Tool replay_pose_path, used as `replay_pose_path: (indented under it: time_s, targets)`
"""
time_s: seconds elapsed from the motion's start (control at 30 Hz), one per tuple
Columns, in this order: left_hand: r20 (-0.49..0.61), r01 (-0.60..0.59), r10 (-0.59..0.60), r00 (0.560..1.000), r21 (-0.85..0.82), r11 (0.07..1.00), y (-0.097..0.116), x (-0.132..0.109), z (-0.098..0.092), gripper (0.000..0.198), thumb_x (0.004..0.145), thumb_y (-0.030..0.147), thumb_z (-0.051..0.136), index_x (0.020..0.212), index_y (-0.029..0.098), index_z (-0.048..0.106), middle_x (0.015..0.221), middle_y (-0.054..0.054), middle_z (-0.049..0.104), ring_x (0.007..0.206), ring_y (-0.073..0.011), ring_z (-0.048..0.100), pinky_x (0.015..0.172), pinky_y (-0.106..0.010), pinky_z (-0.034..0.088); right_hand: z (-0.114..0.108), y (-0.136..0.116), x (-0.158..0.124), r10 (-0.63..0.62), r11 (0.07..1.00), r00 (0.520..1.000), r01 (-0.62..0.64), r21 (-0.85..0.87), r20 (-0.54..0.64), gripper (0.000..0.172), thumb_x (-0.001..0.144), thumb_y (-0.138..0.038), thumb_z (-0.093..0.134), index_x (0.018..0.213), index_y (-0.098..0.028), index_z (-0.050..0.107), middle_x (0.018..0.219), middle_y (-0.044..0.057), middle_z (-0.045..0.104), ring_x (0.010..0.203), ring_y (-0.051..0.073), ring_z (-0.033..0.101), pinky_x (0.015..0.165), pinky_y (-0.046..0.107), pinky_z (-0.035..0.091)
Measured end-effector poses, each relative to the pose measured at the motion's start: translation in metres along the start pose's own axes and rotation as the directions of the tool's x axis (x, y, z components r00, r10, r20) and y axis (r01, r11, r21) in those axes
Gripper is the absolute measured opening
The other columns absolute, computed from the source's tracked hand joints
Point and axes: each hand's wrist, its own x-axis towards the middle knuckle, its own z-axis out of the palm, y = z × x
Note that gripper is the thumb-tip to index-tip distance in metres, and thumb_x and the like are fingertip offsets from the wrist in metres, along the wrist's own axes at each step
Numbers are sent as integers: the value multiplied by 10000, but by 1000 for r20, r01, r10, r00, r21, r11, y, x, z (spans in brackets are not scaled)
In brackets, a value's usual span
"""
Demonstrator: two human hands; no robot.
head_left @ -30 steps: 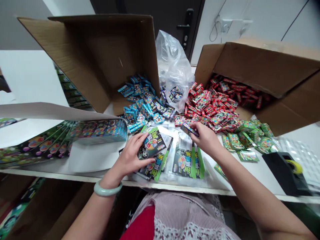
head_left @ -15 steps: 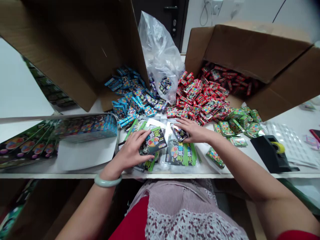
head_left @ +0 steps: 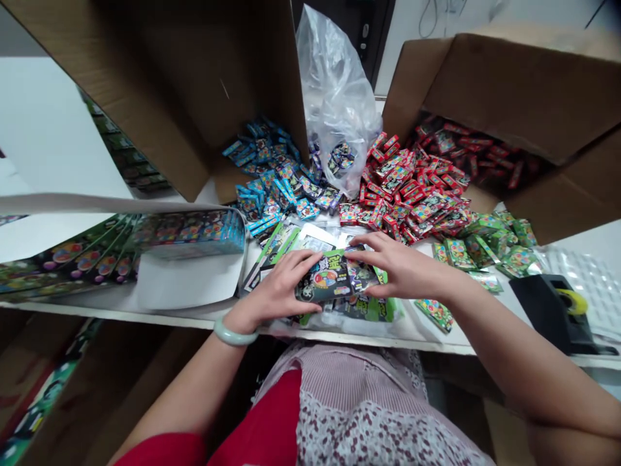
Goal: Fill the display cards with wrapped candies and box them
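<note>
My left hand [head_left: 276, 285] grips the left end of a flat black-and-green printed packet [head_left: 324, 279], thumb along its near edge and fingers over the far edge. At the packet's right end, my right hand [head_left: 407, 266] pinches a small dark printed box [head_left: 361, 277] between thumb and fingers. Box and packet meet or overlap there; which, I cannot tell. Beneath both hands lie more black-and-green packets [head_left: 373, 309] in clear plastic. Just beyond them, a pile of small blue boxes [head_left: 272, 188] and a pile of small red boxes [head_left: 422, 188] spread over the white table.
Two cardboard boxes, one at left [head_left: 160, 84] and one at right [head_left: 504, 90], open towards me. Between them stands a clear plastic bag [head_left: 334, 84]. Green packets [head_left: 485, 243] and a black tape dispenser [head_left: 548, 310] lie on the right; a wrapped row of boxes [head_left: 194, 236] on the left.
My right hand has brought the small dark box left against the packet's right end. My left hand has shifted slightly with the packet. The camera view has turned a little left.
</note>
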Motion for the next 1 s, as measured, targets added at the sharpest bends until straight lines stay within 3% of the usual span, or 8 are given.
replay_pose_path:
  time_s: [0.13,0.27,0.4,0.53,0.63,0.77,0.9,1.0]
  targets:
    - [-26,22,-22,999,-28,999,5,1,6,1006,689,541,778,1501,243,264,1378,-153,436,1272,-360,434,1068,-553,397,8,2,8,12,999,999,-11,34,-41,740,725,-411,788,1365,-201,481,1339,154,510,1238,310,476,1044,486,434]
    - [-67,58,-56,996,15,998,7,-3,5,998,693,551,767,1496,228,270,1357,-162,446,1254,-357,450,1045,-549,414,23,-4,13,55,987,983,-27,158,-177,868,706,-453,797,1417,-192,374,1385,180,465,1286,312,456,1062,486,424]
    - [-120,116,-107,987,75,990,6,-9,-2,1022,678,546,784,1494,228,256,1358,-161,449,1249,-351,455,1042,-542,413,35,-15,15,215,949,920,-117,292,-328,538,881,-371,632,1366,-250,431,1195,116,615,1134,264,573,977,480,479]
    - [-149,111,-101,984,62,992,2,-12,-7,1026,685,553,777,1500,247,235,1354,-151,457,1243,-342,462,1042,-530,413,36,-17,31,200,894,958,-93,439,-205,377,939,-339,525,1310,-270,530,1162,79,664,1074,221,619,934,421,503]
    - [-163,136,-127,978,42,990,-2,-17,-14,1034,679,529,794,1501,264,226,1356,-140,460,1250,-336,457,1051,-523,405,32,4,70,295,851,944,-188,491,-149,309,950,-354,481,1193,-232,628,1094,68,707,1017,194,656,891,349,517]
    - [-190,176,-164,968,48,983,-8,-26,-24,1045,671,464,819,1500,273,213,1362,-141,450,1253,-336,455,1042,-521,413,38,42,152,590,790,801,-547,278,-101,290,945,-310,490,1153,-164,632,1108,112,712,1039,202,662,908,316,483]
    - [-190,186,-174,966,46,982,-15,-34,-26,1053,676,455,815,1504,280,188,1364,-150,444,1253,-343,459,1032,-529,423,57,61,219,684,721,729,-666,192,-39,476,802,-357,701,1157,-54,606,1132,268,668,1127,333,619,938,414,446]
    - [-209,214,-202,957,39,976,-21,-41,-25,1035,685,458,809,1503,288,198,1371,-153,440,1259,-352,452,1034,-542,422,66,72,238,730,668,683,-715,208,5,517,699,-361,789,1088,-59,632,1121,264,669,1108,351,617,910,404,452]
